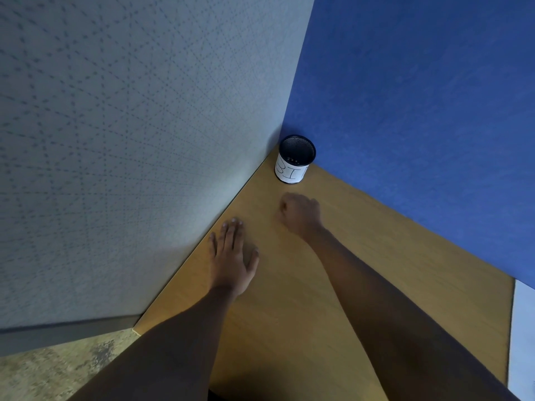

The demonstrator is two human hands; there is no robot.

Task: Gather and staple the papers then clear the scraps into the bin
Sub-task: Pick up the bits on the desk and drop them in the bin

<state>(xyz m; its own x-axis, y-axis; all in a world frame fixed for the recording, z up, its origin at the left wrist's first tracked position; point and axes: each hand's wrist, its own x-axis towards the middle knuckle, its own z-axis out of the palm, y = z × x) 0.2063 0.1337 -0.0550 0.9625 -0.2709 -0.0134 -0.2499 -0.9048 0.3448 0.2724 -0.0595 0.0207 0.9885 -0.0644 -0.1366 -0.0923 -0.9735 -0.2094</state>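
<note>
Wood-grain surface (390,241), tan, narrows to a wedge toward 12 o'clock where two partitions meet. On the 9 o'clock side is a pale grey partition (115,140) w/ a fine dotted grid pattern; on the 3 o'clock side a deep blue felt-like partition (419,111). Both stand upright right against the surface edges.

Bin (295,159) sits upright in that corner at 12 o'clock, touching or just beside both partitions (can't tell which). It's a small black mesh cylinder w/ a white paper label wrapped round the lower part, hand-lettered "BI" and a further letter cut off by the curve. Inside looks dark; contents too small to tell.

L hand (233,253) lies palm-down, flat on the surface near the grey partition, approx. 7 o'clock from the bin. Its fingers are straight and close together, thumb spread out toward 3 o'clock.

R hand (301,212) is near the bin, at 6 o'clock from it and apart from it, knuckles up. Its fingers are curled tight into a fist; can't tell if anything is inside. The hands are apart, R further forward than L. Both forearms are bare and run back toward 6 o'clock.

At 8 o'clock a dark grey rail (69,331) runs along the grey partition's base, w/ speckled beige floor (52,371) below it. At 4 o'clock, past the surface's far edge, is a pale panel (524,328).
</note>
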